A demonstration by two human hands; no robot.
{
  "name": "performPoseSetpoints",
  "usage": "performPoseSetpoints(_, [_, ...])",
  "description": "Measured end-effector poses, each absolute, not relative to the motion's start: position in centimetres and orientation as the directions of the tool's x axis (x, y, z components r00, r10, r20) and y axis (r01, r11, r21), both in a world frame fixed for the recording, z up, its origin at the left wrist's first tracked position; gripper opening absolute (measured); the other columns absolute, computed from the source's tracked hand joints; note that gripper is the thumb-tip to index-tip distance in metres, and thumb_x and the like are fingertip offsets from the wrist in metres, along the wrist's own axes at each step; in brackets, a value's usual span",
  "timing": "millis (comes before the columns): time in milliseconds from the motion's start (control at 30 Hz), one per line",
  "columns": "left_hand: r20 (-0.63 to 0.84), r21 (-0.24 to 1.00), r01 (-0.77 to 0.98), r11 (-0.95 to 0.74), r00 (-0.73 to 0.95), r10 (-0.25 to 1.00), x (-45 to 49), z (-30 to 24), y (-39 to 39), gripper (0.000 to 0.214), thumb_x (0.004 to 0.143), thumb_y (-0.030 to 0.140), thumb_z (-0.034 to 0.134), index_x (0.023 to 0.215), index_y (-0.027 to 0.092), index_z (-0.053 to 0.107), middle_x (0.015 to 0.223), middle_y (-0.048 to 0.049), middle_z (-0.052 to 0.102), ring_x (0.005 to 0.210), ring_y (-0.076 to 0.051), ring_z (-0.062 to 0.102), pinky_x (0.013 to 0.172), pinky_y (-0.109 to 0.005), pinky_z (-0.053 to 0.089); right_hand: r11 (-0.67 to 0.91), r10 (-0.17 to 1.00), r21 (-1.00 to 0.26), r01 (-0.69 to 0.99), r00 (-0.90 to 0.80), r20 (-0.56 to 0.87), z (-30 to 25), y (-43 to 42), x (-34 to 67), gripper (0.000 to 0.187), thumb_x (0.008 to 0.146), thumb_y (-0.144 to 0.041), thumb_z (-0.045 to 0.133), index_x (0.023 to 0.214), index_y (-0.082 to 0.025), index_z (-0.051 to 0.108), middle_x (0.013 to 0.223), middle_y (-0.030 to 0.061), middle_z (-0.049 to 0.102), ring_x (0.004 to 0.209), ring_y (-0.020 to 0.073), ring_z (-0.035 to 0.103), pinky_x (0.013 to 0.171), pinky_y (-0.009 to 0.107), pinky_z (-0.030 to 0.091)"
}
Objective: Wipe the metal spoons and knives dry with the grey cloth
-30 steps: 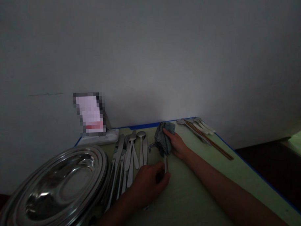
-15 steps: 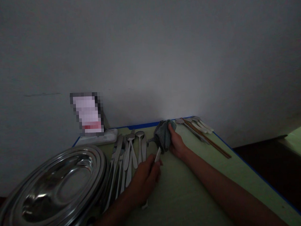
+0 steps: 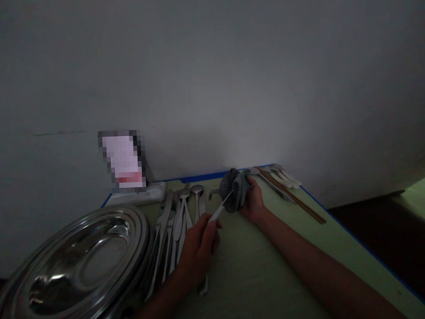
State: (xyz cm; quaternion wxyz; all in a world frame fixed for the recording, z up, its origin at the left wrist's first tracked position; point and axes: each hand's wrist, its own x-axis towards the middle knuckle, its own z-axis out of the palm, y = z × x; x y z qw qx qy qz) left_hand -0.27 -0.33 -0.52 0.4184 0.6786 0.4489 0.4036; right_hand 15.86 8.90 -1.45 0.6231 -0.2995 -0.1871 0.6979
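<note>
The utensil (image 3: 217,215) has swung to a slant, handle clamped in the fingers of the left hand (image 3: 200,241), far end at the cloth (image 3: 231,191) gripped by the right hand (image 3: 253,202), plates (image 3: 140,227) and cutlery (image 3: 179,228) crowding the left, green tabletop (image 3: 251,270) stretching right to chopsticks (image 3: 301,204) near its blue edge, wall (image 3: 231,84) behind.

Utensil (image 3: 218,213): far end hidden from me within cloth (image 3: 238,190). Upright device (image 3: 123,158), far-left corner of counter (image 3: 265,269): pixelated.
</note>
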Motion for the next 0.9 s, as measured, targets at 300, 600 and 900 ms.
performPoseSetpoints(300, [0.167, 0.925, 0.274, -0.262, 0.328, 0.930, -0.29, -0.59, -0.43, 0.029, 0.092, 0.041, 0.030, 0.083, 0.019, 0.047, 0.049, 0.0081, 0.039, 0.044, -0.009, 0.036, 0.044, -0.020, 0.028, -0.191, 0.972, -0.648, -0.737, -0.051, -0.228, -0.71, 8.48, 15.78, 0.030, 0.071, -0.041, 0.037, 0.074, -0.021, 0.060, 0.075, 0.0060, 0.070, 0.081, 0.0228, 0.064, 0.074, 0.036, 0.050])
performPoseSetpoints(600, [0.157, 0.919, 0.293, -0.262, 0.338, 0.928, -0.27, -0.59, -0.33, 0.027, 0.092, 0.038, 0.031, 0.083, 0.019, 0.048, 0.049, 0.0080, 0.039, 0.044, -0.009, 0.036, 0.044, -0.020, 0.028, -0.177, 0.975, -0.646, -0.742, -0.044, -0.217, -0.82, 8.59, 15.63, 0.032, 0.072, -0.040, 0.038, 0.078, -0.020, 0.062, 0.075, 0.0062, 0.070, 0.083, 0.0234, 0.064, 0.075, 0.037, 0.050])
performPoseSetpoints(900, [0.140, 0.929, 0.277, -0.246, 0.352, 0.925, -0.23, -0.69, -0.33, 0.027, 0.092, 0.038, 0.033, 0.083, 0.019, 0.049, 0.049, 0.0085, 0.039, 0.044, -0.008, 0.035, 0.044, -0.019, 0.027, -0.175, 0.979, -0.556, -0.812, -0.082, -0.188, -0.98, 8.72, 15.63, 0.027, 0.073, -0.036, 0.040, 0.075, -0.020, 0.061, 0.074, 0.0047, 0.070, 0.080, 0.0207, 0.065, 0.074, 0.033, 0.051])
